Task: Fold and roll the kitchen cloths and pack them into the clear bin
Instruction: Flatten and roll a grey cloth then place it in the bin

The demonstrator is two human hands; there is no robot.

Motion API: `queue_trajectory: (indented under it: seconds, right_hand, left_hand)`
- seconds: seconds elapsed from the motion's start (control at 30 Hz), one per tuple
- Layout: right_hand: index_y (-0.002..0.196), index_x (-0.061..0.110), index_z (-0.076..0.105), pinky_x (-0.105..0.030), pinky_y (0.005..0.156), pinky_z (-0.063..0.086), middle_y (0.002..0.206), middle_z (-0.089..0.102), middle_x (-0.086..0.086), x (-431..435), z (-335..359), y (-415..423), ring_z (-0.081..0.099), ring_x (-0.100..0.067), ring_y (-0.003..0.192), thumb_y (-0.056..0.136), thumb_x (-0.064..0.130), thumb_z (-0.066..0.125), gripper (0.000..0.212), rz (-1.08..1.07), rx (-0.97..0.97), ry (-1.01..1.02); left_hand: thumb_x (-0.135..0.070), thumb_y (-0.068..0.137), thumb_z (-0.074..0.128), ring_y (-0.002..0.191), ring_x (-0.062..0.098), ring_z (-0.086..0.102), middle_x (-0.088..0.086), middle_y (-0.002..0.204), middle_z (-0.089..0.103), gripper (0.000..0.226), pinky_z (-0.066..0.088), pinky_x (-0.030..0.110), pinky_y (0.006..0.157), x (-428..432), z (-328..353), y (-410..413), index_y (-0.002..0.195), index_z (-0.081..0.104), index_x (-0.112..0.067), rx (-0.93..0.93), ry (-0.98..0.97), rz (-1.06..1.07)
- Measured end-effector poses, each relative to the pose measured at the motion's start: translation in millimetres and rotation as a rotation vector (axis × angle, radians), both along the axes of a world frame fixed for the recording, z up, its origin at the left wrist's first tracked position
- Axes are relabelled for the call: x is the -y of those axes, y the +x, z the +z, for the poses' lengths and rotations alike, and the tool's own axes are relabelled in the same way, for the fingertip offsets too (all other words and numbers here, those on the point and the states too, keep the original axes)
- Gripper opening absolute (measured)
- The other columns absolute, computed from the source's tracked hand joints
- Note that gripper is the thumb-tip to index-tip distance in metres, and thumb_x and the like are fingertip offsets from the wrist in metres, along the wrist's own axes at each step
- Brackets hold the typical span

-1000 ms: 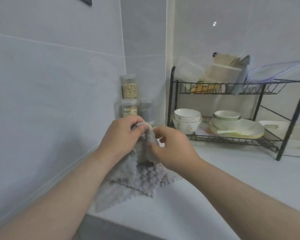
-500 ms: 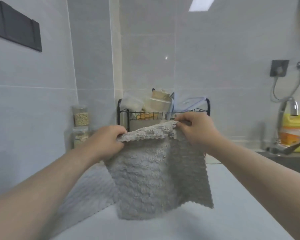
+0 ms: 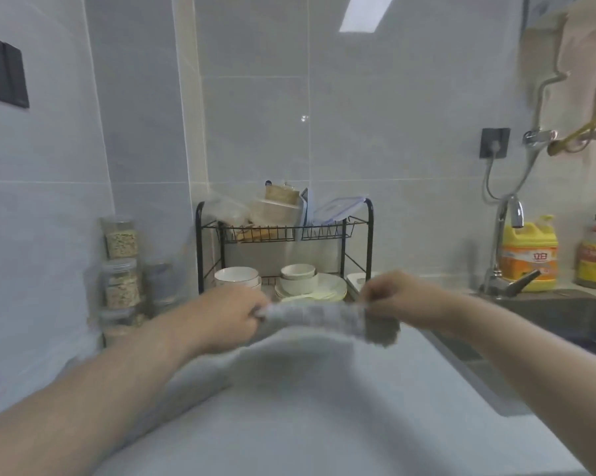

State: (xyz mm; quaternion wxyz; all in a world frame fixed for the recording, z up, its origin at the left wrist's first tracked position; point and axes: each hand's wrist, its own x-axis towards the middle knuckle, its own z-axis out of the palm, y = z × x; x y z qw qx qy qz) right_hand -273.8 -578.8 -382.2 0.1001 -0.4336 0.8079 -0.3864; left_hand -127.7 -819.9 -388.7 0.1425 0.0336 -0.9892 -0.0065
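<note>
Both hands are doing the grip here. The left hand (image 3: 226,319) has its fingers curled around one end of the grey cloth (image 3: 318,316). The right hand (image 3: 401,297) pinches the other end, so the cloth is pulled into a tight horizontal band between them, pretty much dead centre of the frame. It's held up in the air above the pale worktop (image 3: 341,434), not lying on it. The right end of the cloth pokes out a bit below the right hand. Everything under that band is motion-blurred, so I honestly can't tell how much cloth hangs down there or how it's folded.

Right behind the hands there's a black two-tier dish rack (image 3: 289,232) against the tiled wall. White bowls (image 3: 236,274) and plates (image 3: 327,286) sit on the lower shelf, and plastic containers (image 3: 272,209) are piled on the upper one. Left of the rack, stacked clear jars (image 3: 121,238) of grain-looking stuff stand in the corner. Over on the right of the frame are a steel sink (image 3: 571,317), a tap (image 3: 511,211) and a yellow detergent bottle (image 3: 530,255).
</note>
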Motion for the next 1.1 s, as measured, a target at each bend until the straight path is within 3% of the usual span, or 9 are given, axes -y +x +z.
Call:
queue_trajectory:
  seconds: [0.13, 0.27, 0.37, 0.5, 0.6, 0.67, 0.8, 0.97, 1.1]
  right_hand:
    - [0.084, 0.015, 0.073, -0.026, 0.071, 0.05, 0.078, 0.072, -0.002, -8, -74, 18, 0.062, -0.014, 0.073, 0.082, 0.012, 0.062, 0.011, 0.045, 0.05, 0.447]
    - [0.107, 0.019, 0.07, -0.028, 0.088, 0.047, 0.106, 0.068, 0.002, -8, -119, 18, 0.062, -0.015, 0.099, 0.09, 0.033, 0.053, 0.028, -0.089, -0.142, 0.422]
    - [0.136, 0.023, 0.047, -0.031, 0.108, 0.033, 0.14, 0.046, 0.001, -8, -144, 17, 0.042, -0.02, 0.132, 0.097, 0.052, 0.036, 0.051, -0.101, -0.351, 0.493]
    - [0.153, 0.03, 0.008, -0.035, 0.119, 0.002, 0.162, 0.002, 0.007, -12, -160, -1, 0.0, -0.011, 0.148, 0.069, 0.073, -0.009, 0.096, -0.06, -0.362, 0.656]
    - [0.153, 0.034, 0.006, -0.036, 0.119, -0.001, 0.161, -0.002, 0.009, -10, -157, -22, -0.002, -0.008, 0.148, 0.069, 0.075, -0.006, 0.094, -0.019, -0.377, 0.687]
    - [0.151, 0.037, 0.017, -0.034, 0.119, 0.003, 0.159, 0.009, 0.012, -6, -162, -38, 0.007, -0.008, 0.147, 0.092, 0.064, 0.023, 0.065, -0.028, -0.321, 0.622]
    - [0.128, 0.042, 0.049, -0.034, 0.11, 0.036, 0.143, 0.047, 0.008, 10, -165, -69, 0.05, -0.011, 0.12, 0.094, 0.039, 0.051, 0.034, -0.265, -0.049, 0.088]
    - [0.134, 0.016, 0.05, -0.031, 0.099, 0.038, 0.139, 0.049, -0.007, 55, -157, -119, 0.05, -0.027, 0.122, 0.102, 0.028, 0.036, 0.037, -0.497, -0.271, 0.313]
    - [0.124, 0.026, 0.051, -0.037, 0.081, 0.044, 0.125, 0.049, -0.005, 78, -170, -143, 0.055, -0.029, 0.111, 0.1, 0.039, 0.027, 0.037, -0.511, -0.389, 0.564]
  left_hand:
    - [-0.031, 0.084, 0.048, 0.076, 0.014, 0.053, -0.002, 0.082, 0.058, 0.015, 0.042, 0.029, 0.067, 3, -92, 15, 0.081, 0.05, -0.017, 0.348, 0.134, -0.024]
    - [-0.067, 0.077, 0.041, 0.083, 0.011, 0.055, -0.009, 0.089, 0.056, 0.052, 0.041, 0.03, 0.076, 3, -121, 19, 0.086, 0.062, -0.02, 0.378, 0.375, -0.01]
    - [-0.056, 0.091, 0.043, 0.141, 0.006, 0.026, -0.02, 0.147, 0.03, 0.057, 0.017, 0.024, 0.114, 12, -131, 17, 0.143, 0.038, -0.034, 0.299, 0.246, 0.042]
    - [-0.094, 0.058, 0.012, 0.147, 0.005, 0.0, -0.017, 0.159, 0.005, 0.106, -0.002, 0.034, 0.118, 16, -158, 13, 0.15, 0.015, -0.041, 0.383, 0.211, 0.09]
    - [-0.084, 0.077, 0.027, 0.141, 0.007, 0.021, -0.021, 0.15, 0.029, 0.075, 0.008, 0.035, 0.117, 21, -162, 2, 0.141, 0.036, -0.047, 0.269, 0.162, 0.117]
    - [-0.09, 0.069, 0.022, 0.122, 0.005, 0.037, -0.026, 0.124, 0.046, 0.075, 0.025, 0.029, 0.107, 28, -158, -7, 0.121, 0.058, -0.047, 0.192, 0.228, 0.079]
    - [-0.046, 0.093, 0.051, 0.11, 0.004, 0.047, -0.022, 0.111, 0.047, 0.031, 0.035, 0.021, 0.092, 42, -150, -48, 0.113, 0.067, -0.029, -0.12, 0.534, 0.085]
    - [-0.02, 0.099, 0.044, 0.122, 0.018, 0.049, 0.0, 0.129, 0.054, 0.032, 0.035, 0.025, 0.098, 78, -154, -118, 0.127, 0.058, -0.011, -0.171, 0.524, 0.18]
    - [-0.022, 0.099, 0.043, 0.108, 0.031, 0.051, 0.011, 0.107, 0.059, 0.029, 0.037, 0.031, 0.087, 112, -176, -150, 0.095, 0.064, -0.002, -0.032, 0.414, 0.276]
